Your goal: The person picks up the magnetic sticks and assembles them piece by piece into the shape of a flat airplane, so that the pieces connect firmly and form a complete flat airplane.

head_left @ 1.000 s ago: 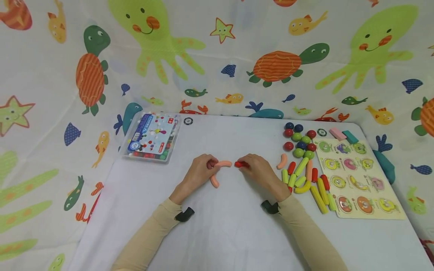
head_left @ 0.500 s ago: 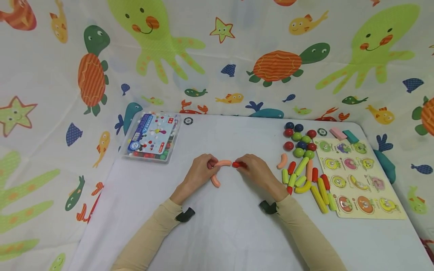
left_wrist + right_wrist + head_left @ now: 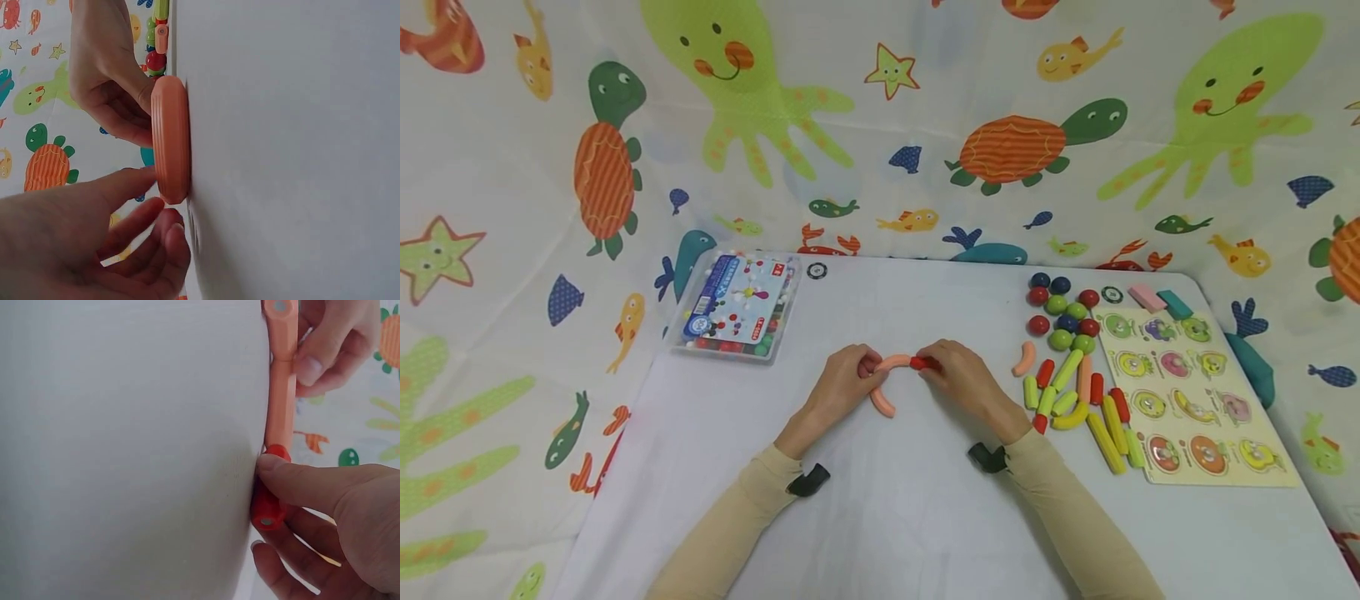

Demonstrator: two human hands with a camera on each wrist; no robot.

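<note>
Two curved peach magnetic rods meet end to end at the middle of the white table in the head view. My left hand [image 3: 842, 381] pinches the far peach rod [image 3: 895, 361] near its left end, at the joint with the near peach rod [image 3: 883, 403]. My right hand [image 3: 964, 377] holds a short red magnetic rod [image 3: 265, 509] between thumb and fingers. In the right wrist view, the red rod's end touches the far peach rod's free end. The near peach rod [image 3: 170, 137] fills the middle of the left wrist view and partly hides the right hand.
A clear lidded box [image 3: 741, 300] of magnetic pieces stands at the back left. To the right lie several coloured balls [image 3: 1061, 337], loose rods [image 3: 1103, 443] and a fruit picture board [image 3: 1195, 400]. Pink [image 3: 1147, 297] and teal [image 3: 1174, 303] blocks sit behind the board.
My right hand has moved slightly left with the red rod, closing the gap to the far peach rod. The near peach rod's free end has swung a little right.
</note>
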